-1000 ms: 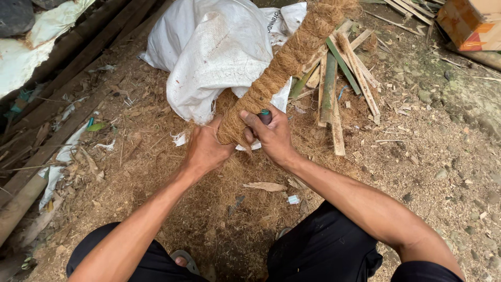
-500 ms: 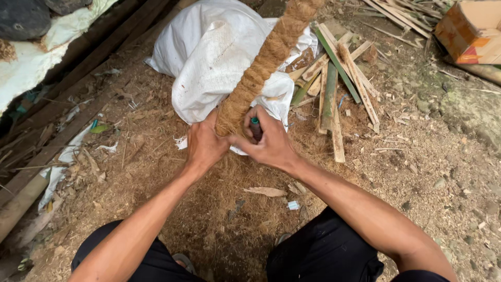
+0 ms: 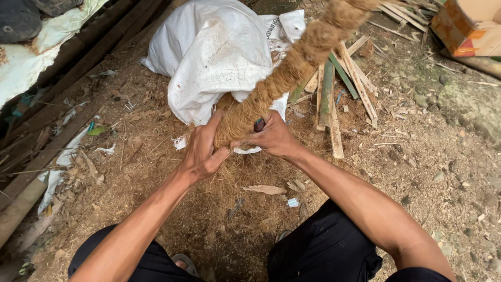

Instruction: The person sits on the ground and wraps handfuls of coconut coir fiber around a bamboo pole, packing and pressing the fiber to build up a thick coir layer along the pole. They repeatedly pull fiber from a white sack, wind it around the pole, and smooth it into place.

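Nearest, the coir-wrapped pole's (image 3: 292, 70) lower end is gripped by the left hand (image 3: 201, 151), fingers curled around loose fibre. Just beside it, a small dark tool (image 3: 259, 124) is now pinched by the right hand (image 3: 271, 138), pressed closer than before. Beyond lie a white sack (image 3: 209, 57) and wood strips (image 3: 334, 94).

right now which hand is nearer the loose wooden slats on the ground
Right. The right hand grips the fibre-wrapped pole on the side next to the wooden slats; the left hand holds the pole's lower end, farther from them.
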Motion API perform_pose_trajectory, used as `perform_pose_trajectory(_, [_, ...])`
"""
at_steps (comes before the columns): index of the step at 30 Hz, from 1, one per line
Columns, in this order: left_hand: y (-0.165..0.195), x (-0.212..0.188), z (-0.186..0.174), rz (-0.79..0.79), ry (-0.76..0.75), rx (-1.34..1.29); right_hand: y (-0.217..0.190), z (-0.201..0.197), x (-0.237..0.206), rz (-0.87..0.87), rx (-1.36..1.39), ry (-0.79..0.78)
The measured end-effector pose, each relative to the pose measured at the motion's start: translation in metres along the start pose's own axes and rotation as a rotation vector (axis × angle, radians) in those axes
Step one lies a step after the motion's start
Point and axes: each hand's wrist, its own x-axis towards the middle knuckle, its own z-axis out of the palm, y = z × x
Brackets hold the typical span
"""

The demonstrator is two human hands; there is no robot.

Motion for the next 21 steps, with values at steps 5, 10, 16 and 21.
perform_pose_trajectory(5, [0.03,-0.004,-0.004,-0.159,-0.176,0.012,0.003,-0.008,-0.007,-0.039,-0.151,0.033])
perform_pose_trajectory(10, [0.03,-0.012,-0.005,-0.147,-0.293,-0.102,0.016,-0.014,-0.021,0.095,-0.21,-0.05])
perform_pose_trajectory(16, [0.007,-0.018,-0.01,-0.218,-0.346,-0.678,0.014,-0.01,-0.011,-0.035,0.022,-0.1])
perform_pose_trajectory(21, [0.008,-0.017,-0.017,-0.456,-0.535,-0.174,-0.004,-0.004,-0.004,-0.011,-0.025,-0.039])
